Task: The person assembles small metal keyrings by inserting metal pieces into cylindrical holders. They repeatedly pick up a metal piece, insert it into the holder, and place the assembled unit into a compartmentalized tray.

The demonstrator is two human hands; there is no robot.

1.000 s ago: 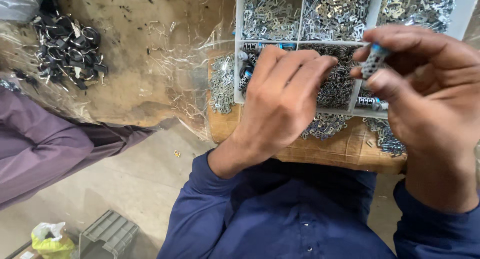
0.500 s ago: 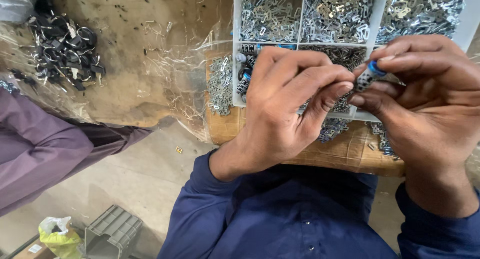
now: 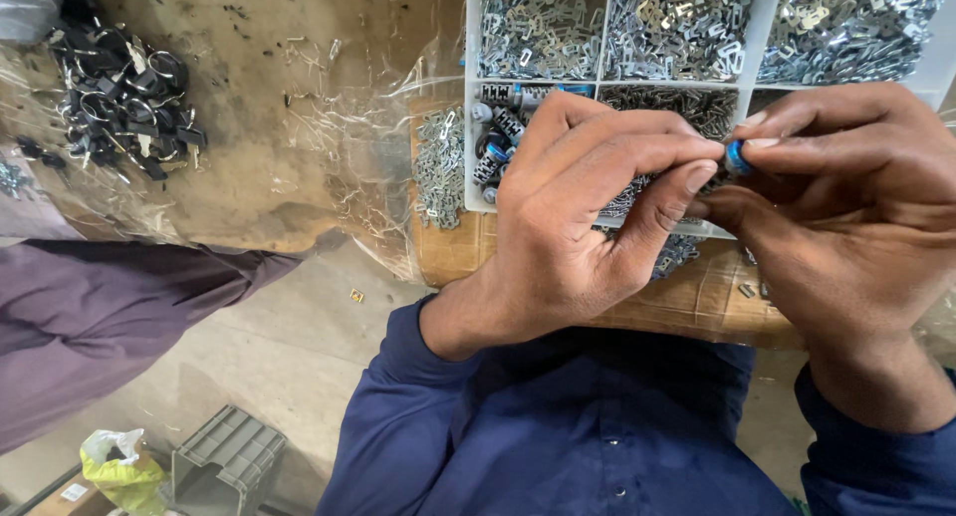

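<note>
Head view: both hands' fingers (image 3: 697, 157) on small blue part (image 3: 736, 158).

Desk (image 3: 249, 177): brown, worn top under crinkled clear plastic sheet (image 3: 329, 128). White compartment tray (image 3: 754, 38) of small metal clips at right. Pile of black rings and clips (image 3: 124, 98) at left. Loose metal clips (image 3: 438, 167) beside tray.

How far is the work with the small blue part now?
Done: nothing finished can be told apart. In hand: the left hand and right hand pinch a small blue part together over the divided tray. Left: heaps of metal clips fill the tray, and black ring pieces lie on the plastic sheet.
</note>
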